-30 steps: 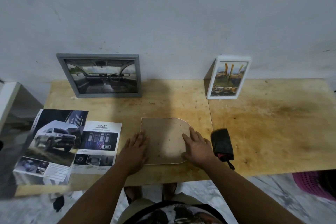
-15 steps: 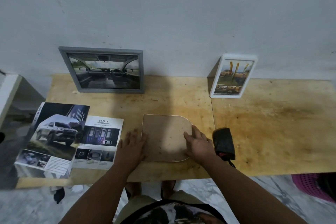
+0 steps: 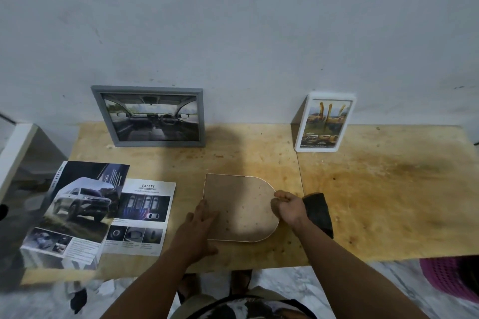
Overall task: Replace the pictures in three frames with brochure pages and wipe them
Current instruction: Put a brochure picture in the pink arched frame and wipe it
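An arch-shaped frame (image 3: 241, 204) lies face down on the wooden table (image 3: 375, 202), its brown backing up. My left hand (image 3: 201, 225) lies flat on its near left corner, fingers spread. My right hand (image 3: 289, 206) has its fingers curled at the frame's rounded right edge. A grey frame (image 3: 149, 116) with a car-interior picture leans on the wall at the back left. A white frame (image 3: 324, 122) with a yellowish brochure page stands at the back right. A loose "SAFETY" brochure page (image 3: 142, 217) and the car brochure (image 3: 75, 212) lie to the left.
A dark cloth (image 3: 318, 212) lies just right of my right hand. A white cabinet edge (image 3: 15, 158) stands off the table's left end. A pink basket (image 3: 448, 280) sits on the floor at the lower right. The table's front edge runs just below my hands.
My right hand's fingers have curled from flat onto the frame's rounded edge. My left hand shifted slightly onto the frame's near left corner. The view tilted a little.
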